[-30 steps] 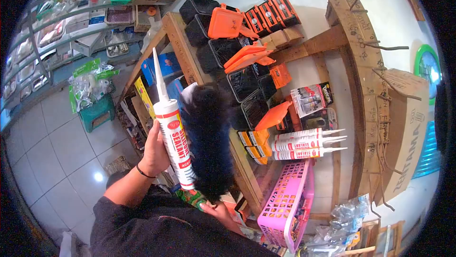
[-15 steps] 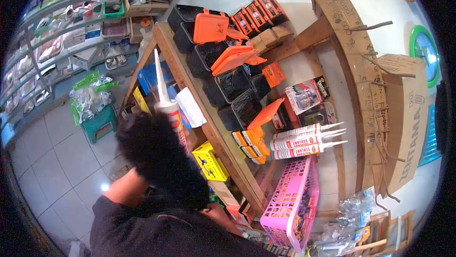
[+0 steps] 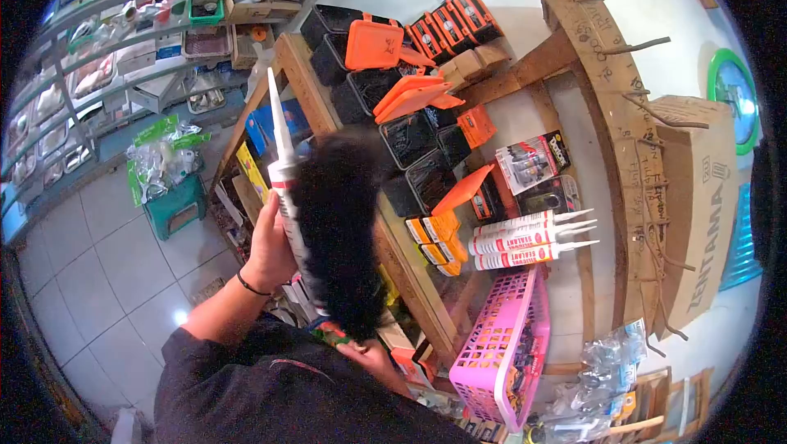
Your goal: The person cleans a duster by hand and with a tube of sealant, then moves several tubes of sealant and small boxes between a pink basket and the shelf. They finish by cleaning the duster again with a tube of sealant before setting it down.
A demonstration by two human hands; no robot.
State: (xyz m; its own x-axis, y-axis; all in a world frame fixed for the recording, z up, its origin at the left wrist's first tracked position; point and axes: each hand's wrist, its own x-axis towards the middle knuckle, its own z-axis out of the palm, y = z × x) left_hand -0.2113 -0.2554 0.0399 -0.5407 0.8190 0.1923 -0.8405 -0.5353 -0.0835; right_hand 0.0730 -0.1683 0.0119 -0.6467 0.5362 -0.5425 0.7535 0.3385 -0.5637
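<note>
My left hand (image 3: 275,251), with a dark band at the wrist, is wrapped round a white sealant tube (image 3: 281,167) whose long nozzle points up. A black fluffy duster (image 3: 340,223), blurred by motion, lies alongside the tube and covers part of it. Lower down, my right hand (image 3: 370,355) is closed near the duster's lower end, around what looks like its handle; the fingers are partly hidden. More silicone sealant tubes (image 3: 516,245) lie stacked on the wooden shelf (image 3: 426,305) to the right.
Black boxes with orange lids (image 3: 373,44) line the shelf, beside small orange boxes (image 3: 438,241). A pink basket (image 3: 492,346) stands near. Metal hooks stick out of a wooden board (image 3: 611,108). A green stool (image 3: 176,210) bearing plastic packets is on the tiled floor.
The duster has moved right, off my left hand, which now shows with more of the tube. The tube has shifted slightly; the right hand stays low by the shelf.
</note>
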